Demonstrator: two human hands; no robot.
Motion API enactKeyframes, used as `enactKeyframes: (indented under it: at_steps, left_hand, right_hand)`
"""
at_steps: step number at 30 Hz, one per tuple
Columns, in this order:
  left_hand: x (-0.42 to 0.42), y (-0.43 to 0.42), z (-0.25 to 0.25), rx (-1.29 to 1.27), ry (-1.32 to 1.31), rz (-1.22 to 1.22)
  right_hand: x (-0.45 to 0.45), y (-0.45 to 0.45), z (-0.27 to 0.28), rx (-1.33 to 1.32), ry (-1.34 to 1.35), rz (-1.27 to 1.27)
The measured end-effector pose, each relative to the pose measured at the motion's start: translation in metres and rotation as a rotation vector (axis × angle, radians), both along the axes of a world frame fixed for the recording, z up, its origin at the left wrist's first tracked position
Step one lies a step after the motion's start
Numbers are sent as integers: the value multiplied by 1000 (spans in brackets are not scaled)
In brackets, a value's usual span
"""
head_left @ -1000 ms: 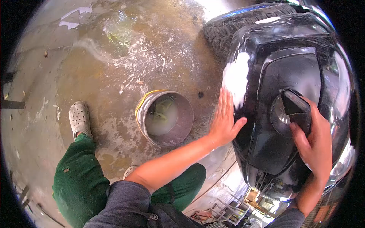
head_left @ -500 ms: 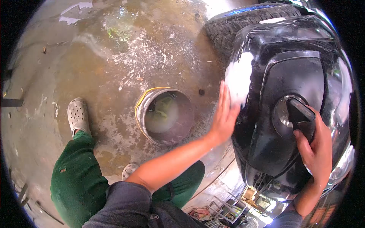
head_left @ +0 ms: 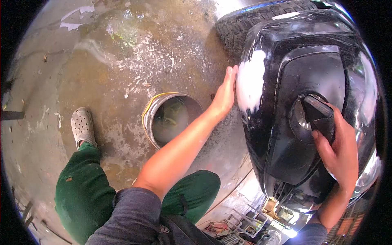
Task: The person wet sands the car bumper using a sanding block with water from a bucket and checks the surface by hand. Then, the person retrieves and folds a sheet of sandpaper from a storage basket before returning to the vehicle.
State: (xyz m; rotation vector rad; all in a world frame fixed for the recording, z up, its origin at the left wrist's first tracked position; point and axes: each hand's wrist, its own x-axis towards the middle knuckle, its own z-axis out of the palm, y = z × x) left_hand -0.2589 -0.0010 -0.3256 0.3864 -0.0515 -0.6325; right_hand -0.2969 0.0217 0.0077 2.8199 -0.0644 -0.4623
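Observation:
A glossy black vehicle body part [head_left: 257,143] with a matte black panel [head_left: 294,159] fills the right side. My left hand [head_left: 226,92] rests along its left edge, beside a bright white patch, fingers stretched out and holding nothing. My right hand [head_left: 341,151] is wrapped round a black wedge-shaped piece [head_left: 318,112] at the round opening in the panel. Silvery metal shows within that opening. Whether the piece is fixed to the panel I cannot tell.
On the wet concrete floor [head_left: 102,81] stands a bucket [head_left: 196,108] with a yellow rim, holding cloudy liquid and a yellow-green cloth. A knobbly tire [head_left: 241,30] is at the top right. Metal racks [head_left: 249,222] and clutter lie at the bottom.
My left hand has slid up along the body's left edge, away from me, and its forearm now covers part of the bucket. My right hand still grips the black piece.

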Motion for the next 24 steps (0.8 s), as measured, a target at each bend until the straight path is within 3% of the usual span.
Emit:
enactKeyframes:
  at_steps: [7,14,17,20,24]
  left_hand:
    - [-26,10,1,117,-152,120]
    - [28,-1,5,205,-143,-4]
    - [14,-3,9,96,-94,-9]
    - [-5,-4,-5,313,-372,179]
    - [-16,15,3,379,-453,186]
  right_hand:
    - [-2,3,2,-24,24,-8]
    - [0,5,0,-1,36,-31]
    - [0,3,0,-7,27,-24]
    - [-1,2,1,-23,31,-25]
    - [0,5,2,-54,50,-1]
